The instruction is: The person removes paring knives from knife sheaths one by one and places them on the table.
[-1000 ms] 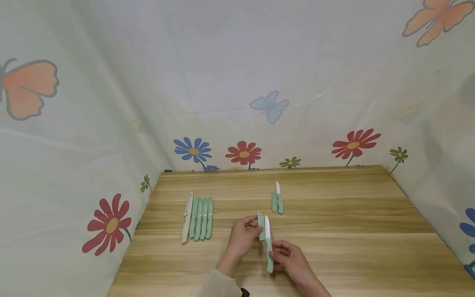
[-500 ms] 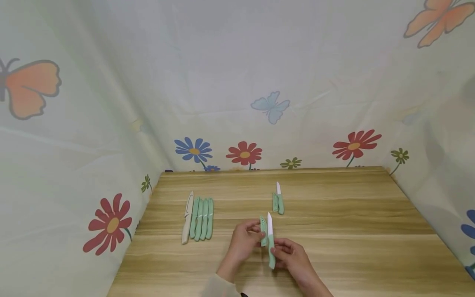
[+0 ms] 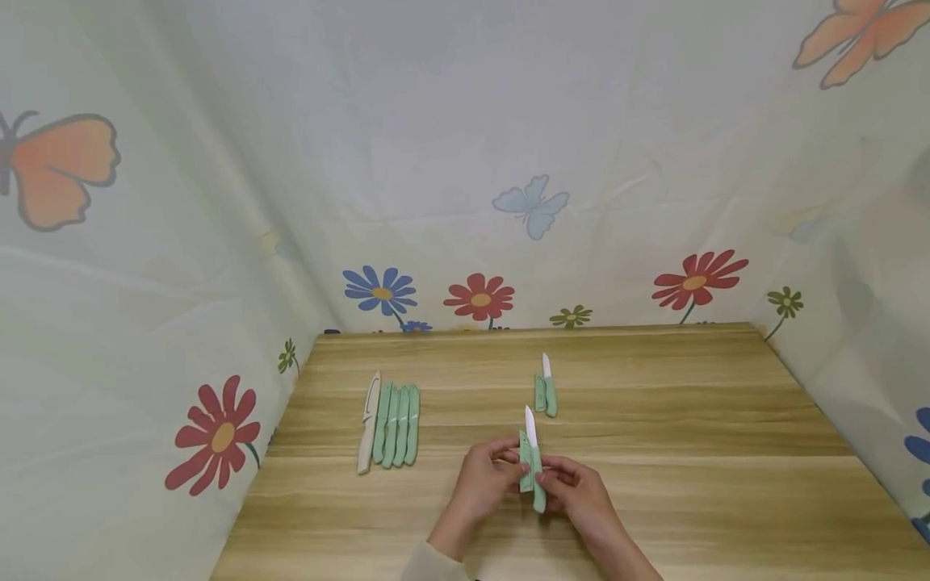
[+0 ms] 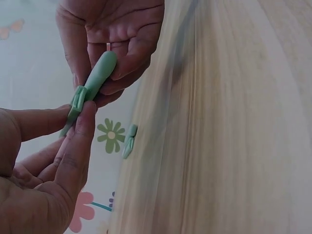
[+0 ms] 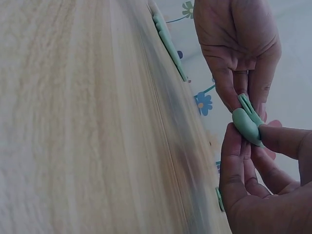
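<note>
My right hand point(image 3: 581, 492) pinches the green handle of a paring knife point(image 3: 538, 484), thumb against its side, probably because that leaves my fingers clear of the white blade point(image 3: 531, 429), which points away from me. My left hand point(image 3: 481, 482) pinches a matching green sheath point(image 3: 525, 466) between thumb and fingers, held upright along the handle; side by side like this, the two seem easy to compare or line up. Just beyond my hands, another bare paring knife point(image 3: 550, 397) lies with its sheath point(image 3: 540, 394) at its left, apparently set as a pair. Off to the left of my left hand, four green sheathed knives point(image 3: 390, 436) and a cream one point(image 3: 366, 440) lie in a close row on the surface point(image 3: 690, 484), handles toward me, perhaps for easy grasping.
</note>
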The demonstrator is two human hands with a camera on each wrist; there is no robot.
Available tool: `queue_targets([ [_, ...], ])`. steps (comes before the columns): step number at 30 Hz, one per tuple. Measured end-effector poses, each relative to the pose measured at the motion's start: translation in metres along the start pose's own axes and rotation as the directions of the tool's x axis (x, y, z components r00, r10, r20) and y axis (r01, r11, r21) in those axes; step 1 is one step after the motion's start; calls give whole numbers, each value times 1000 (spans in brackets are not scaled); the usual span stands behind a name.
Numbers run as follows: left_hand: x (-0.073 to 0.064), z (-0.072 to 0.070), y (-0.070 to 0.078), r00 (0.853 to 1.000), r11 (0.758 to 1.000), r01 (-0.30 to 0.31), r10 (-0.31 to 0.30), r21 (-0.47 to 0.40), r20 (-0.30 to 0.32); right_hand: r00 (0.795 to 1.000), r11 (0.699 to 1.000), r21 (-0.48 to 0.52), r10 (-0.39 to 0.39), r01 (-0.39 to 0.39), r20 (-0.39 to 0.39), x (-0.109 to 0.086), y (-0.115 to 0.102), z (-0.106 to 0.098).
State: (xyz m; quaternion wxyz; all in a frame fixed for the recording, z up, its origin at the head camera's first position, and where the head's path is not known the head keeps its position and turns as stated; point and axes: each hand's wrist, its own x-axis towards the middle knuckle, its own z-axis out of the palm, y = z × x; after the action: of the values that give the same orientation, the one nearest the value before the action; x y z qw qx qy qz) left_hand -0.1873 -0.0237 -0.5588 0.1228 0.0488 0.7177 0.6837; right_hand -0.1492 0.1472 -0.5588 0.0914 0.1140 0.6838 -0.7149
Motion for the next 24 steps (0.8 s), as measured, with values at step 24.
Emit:
queue_targets([
  [24,-6,5,-6,1000,1000,9,-9,2,16,998,1000,29,-9,11,-66,5,-2,1],
])
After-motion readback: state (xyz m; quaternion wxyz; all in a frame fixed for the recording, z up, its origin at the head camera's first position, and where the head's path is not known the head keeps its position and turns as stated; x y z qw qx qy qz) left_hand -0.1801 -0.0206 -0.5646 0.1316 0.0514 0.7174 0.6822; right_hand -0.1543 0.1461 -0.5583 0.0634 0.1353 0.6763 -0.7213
